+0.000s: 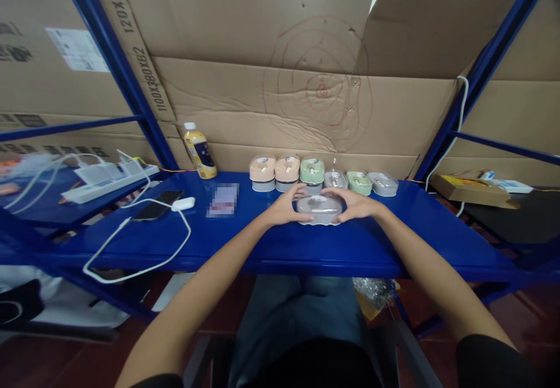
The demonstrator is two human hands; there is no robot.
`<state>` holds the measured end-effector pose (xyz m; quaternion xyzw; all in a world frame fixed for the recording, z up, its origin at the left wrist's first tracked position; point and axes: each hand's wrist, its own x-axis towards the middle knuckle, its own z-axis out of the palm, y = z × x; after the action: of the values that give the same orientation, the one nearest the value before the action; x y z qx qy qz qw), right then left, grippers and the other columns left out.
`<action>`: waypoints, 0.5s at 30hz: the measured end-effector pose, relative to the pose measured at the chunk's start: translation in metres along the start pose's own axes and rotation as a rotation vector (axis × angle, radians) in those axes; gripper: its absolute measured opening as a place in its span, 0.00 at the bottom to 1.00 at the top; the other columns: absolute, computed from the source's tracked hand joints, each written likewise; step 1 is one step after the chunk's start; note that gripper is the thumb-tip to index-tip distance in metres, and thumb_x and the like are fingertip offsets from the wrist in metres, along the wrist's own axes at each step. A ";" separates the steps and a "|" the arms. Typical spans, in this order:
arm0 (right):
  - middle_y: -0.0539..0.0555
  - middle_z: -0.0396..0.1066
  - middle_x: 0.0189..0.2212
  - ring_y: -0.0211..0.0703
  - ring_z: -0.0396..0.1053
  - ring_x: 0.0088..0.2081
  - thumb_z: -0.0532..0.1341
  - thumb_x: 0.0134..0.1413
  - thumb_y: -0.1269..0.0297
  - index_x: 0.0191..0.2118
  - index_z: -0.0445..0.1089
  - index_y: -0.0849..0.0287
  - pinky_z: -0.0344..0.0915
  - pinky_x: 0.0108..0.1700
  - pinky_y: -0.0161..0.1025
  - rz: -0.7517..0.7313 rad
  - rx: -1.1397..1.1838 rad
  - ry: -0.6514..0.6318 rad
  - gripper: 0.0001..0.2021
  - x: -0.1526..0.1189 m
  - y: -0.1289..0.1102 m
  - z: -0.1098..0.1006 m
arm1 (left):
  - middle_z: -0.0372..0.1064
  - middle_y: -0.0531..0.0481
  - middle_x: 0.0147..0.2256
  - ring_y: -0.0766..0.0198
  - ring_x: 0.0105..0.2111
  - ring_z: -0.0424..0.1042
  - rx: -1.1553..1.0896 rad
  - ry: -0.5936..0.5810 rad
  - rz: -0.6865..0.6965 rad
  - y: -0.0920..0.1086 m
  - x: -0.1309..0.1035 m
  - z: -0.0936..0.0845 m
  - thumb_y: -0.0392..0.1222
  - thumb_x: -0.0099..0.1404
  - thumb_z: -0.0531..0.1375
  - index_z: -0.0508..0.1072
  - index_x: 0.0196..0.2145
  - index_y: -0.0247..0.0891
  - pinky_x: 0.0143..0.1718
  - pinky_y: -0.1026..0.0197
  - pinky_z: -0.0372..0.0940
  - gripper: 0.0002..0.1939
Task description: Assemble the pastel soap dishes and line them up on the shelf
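A grey oval container [319,206] with a clear, glossy lid rests at the middle of the blue table. My left hand [285,206] curves round its left end, thumb along the near side and fingers at the far side. Round the right end curls my right hand [355,205] in the same way. Just behind stands a row of similar small lidded containers: two peach ones [262,169] [287,170], a taller green one [312,170], a grey one [336,179] partly hidden by my right fingers, a low green one [359,183] and another grey one [384,184].
Left on the blue table [262,248] are a yellow bottle [200,151], a blurred-out card [223,200], a black phone [158,205] and a white cable [186,239]. A power strip [109,184] lies further left. Cardboard [219,96] walls the back; blue posts [481,67] flank it.
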<state>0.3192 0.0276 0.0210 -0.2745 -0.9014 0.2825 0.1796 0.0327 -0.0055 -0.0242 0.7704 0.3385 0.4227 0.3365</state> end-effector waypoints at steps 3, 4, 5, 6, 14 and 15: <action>0.61 0.65 0.66 0.61 0.65 0.65 0.77 0.38 0.56 0.69 0.60 0.55 0.60 0.68 0.58 -0.001 -0.059 -0.008 0.51 0.003 0.006 0.009 | 0.70 0.34 0.58 0.42 0.61 0.70 0.108 -0.055 0.006 0.003 -0.004 0.003 0.49 0.46 0.79 0.61 0.65 0.39 0.65 0.35 0.61 0.53; 0.61 0.65 0.66 0.62 0.65 0.65 0.77 0.38 0.54 0.70 0.59 0.55 0.61 0.68 0.58 -0.001 -0.082 -0.007 0.52 0.003 0.005 0.012 | 0.70 0.34 0.57 0.42 0.59 0.71 0.145 -0.053 0.011 0.005 -0.004 0.004 0.50 0.46 0.78 0.61 0.65 0.39 0.64 0.36 0.62 0.53; 0.61 0.65 0.67 0.62 0.65 0.65 0.77 0.38 0.52 0.70 0.59 0.55 0.61 0.67 0.58 -0.007 -0.107 -0.001 0.52 0.004 0.003 0.014 | 0.71 0.35 0.57 0.43 0.59 0.72 0.177 -0.047 0.018 0.007 -0.005 0.005 0.50 0.46 0.78 0.62 0.64 0.39 0.63 0.37 0.63 0.52; 0.61 0.65 0.66 0.63 0.65 0.65 0.77 0.39 0.50 0.70 0.59 0.54 0.62 0.67 0.58 -0.021 -0.133 0.012 0.52 0.005 0.000 0.017 | 0.71 0.36 0.57 0.43 0.58 0.72 0.199 -0.042 0.029 0.009 -0.005 0.006 0.51 0.47 0.78 0.62 0.64 0.39 0.62 0.38 0.64 0.51; 0.61 0.70 0.61 0.61 0.70 0.60 0.74 0.44 0.42 0.67 0.64 0.52 0.66 0.62 0.58 -0.087 -0.204 0.182 0.45 0.017 -0.018 0.035 | 0.68 0.36 0.62 0.40 0.60 0.70 0.267 -0.071 0.079 0.017 -0.004 0.009 0.54 0.49 0.77 0.57 0.69 0.40 0.61 0.40 0.65 0.56; 0.61 0.71 0.61 0.60 0.71 0.60 0.73 0.46 0.42 0.66 0.65 0.53 0.66 0.62 0.57 -0.076 -0.170 0.197 0.43 0.015 -0.016 0.031 | 0.67 0.36 0.62 0.40 0.60 0.70 0.272 -0.066 0.071 0.016 -0.004 0.009 0.54 0.49 0.77 0.55 0.70 0.40 0.61 0.40 0.65 0.58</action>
<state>0.2860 0.0126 0.0094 -0.2808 -0.9099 0.1699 0.2539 0.0425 -0.0197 -0.0168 0.8339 0.3537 0.3592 0.2247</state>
